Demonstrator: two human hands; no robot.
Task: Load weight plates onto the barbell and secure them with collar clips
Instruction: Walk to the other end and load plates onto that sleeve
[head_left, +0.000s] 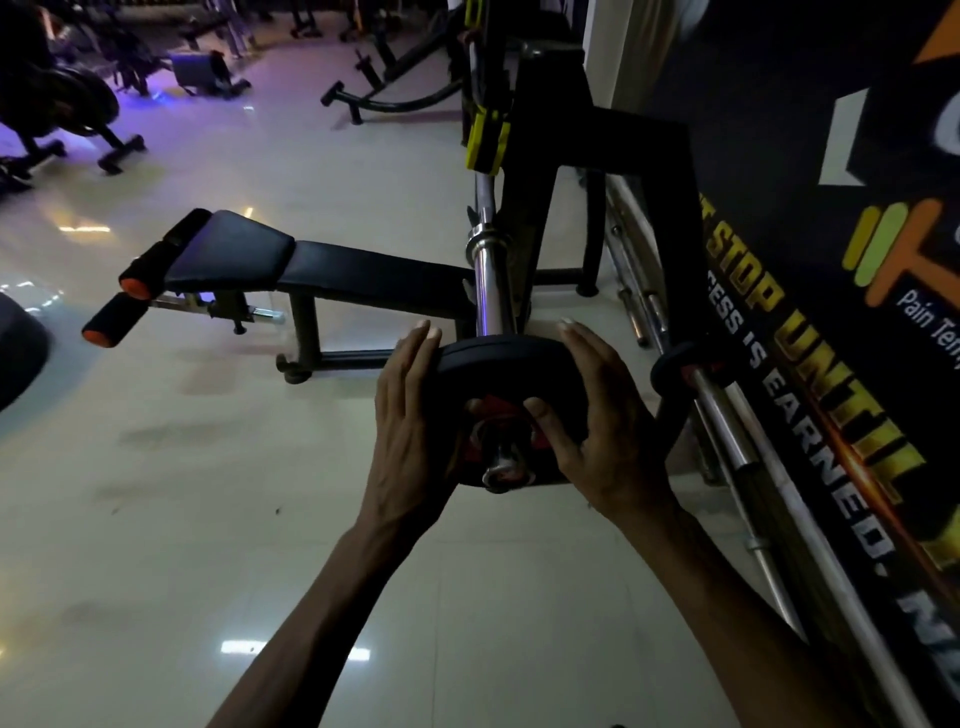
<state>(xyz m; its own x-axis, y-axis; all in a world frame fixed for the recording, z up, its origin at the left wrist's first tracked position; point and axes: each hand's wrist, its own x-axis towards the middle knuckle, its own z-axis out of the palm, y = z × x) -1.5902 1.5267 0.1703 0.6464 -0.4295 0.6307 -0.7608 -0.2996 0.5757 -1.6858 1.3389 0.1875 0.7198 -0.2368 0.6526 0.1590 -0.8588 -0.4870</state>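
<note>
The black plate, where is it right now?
The plate sits centre frame on the barbell sleeve's near end, between the left hand and right hand.

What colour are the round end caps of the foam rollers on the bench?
Orange. The end caps of the black foam rollers show clearly in the head view.

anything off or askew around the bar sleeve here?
Nothing damaged or spilled. The weight plate sits near the outer end of the barbell sleeve, well short of the inner collar, held between the left hand and right hand. No collar clip is visible on the sleeve.
</note>
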